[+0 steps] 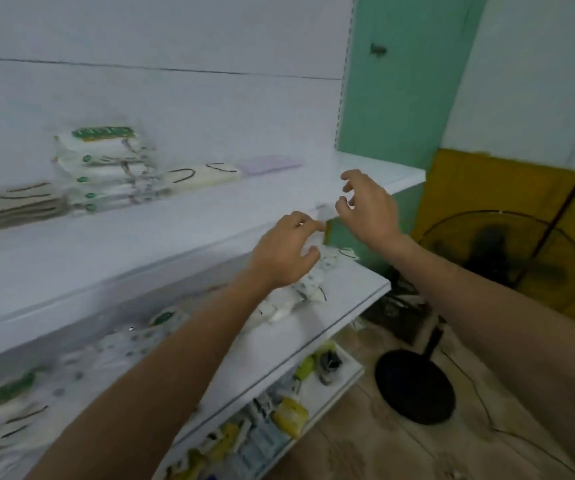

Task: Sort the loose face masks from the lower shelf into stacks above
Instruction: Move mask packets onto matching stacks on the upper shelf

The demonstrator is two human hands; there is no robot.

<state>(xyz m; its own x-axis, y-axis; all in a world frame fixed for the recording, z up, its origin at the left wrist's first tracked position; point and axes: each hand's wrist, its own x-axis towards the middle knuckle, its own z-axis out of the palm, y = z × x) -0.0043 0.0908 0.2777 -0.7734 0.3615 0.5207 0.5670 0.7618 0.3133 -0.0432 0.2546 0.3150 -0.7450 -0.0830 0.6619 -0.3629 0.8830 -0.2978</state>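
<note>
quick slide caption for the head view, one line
Left hand over loose face masks on the lower shelf, right hand empty at the upper shelf edge, stacks on that shelf.

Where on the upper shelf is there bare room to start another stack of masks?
The upper shelf is bare at its right end, past the purple pack, and along its front strip. Its left half is crowded: the green-labelled stack, a grey stack, white masks. Below, loose masks fill the lower shelf except its front right corner.

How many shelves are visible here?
3: top shelf with mask stacks, middle shelf with loose masks, bottom shelf near the floor. Others may be hidden.
</note>
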